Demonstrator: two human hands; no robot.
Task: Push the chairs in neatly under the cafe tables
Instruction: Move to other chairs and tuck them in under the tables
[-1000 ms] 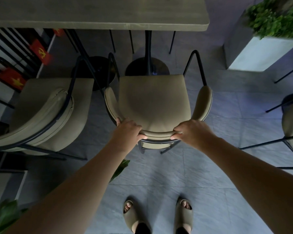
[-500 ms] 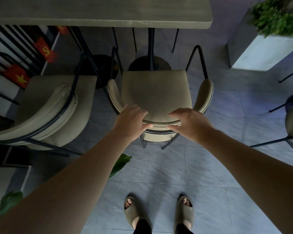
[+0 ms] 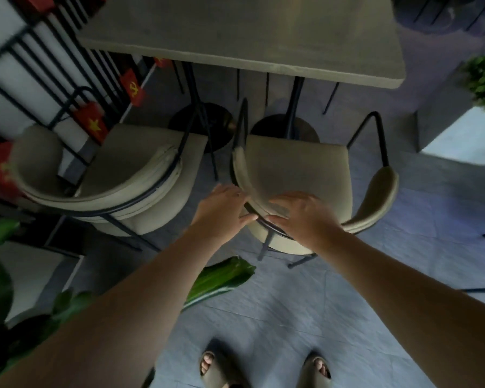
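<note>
Grey tiled floor (image 3: 277, 312); our left hand (image 3: 221, 210) and right hand (image 3: 303, 217), fingers spread, holding nothing, rest on centre chair (image 3: 294, 169) backrest to push it under table (image 3: 249, 32).

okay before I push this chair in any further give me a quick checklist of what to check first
1. Left hand gripping the chair's backrest: not ok, fingers open.
2. Right hand gripping: not ok, fingers spread.
3. Seat under the table: not ok, front edge short of it.
4. Table post ahead of the seat: cannot tell the clearance.
5. Gap to the neighbouring chair: ok, apart.
6. Chair square to the table: not ok, it looks angled.
</note>
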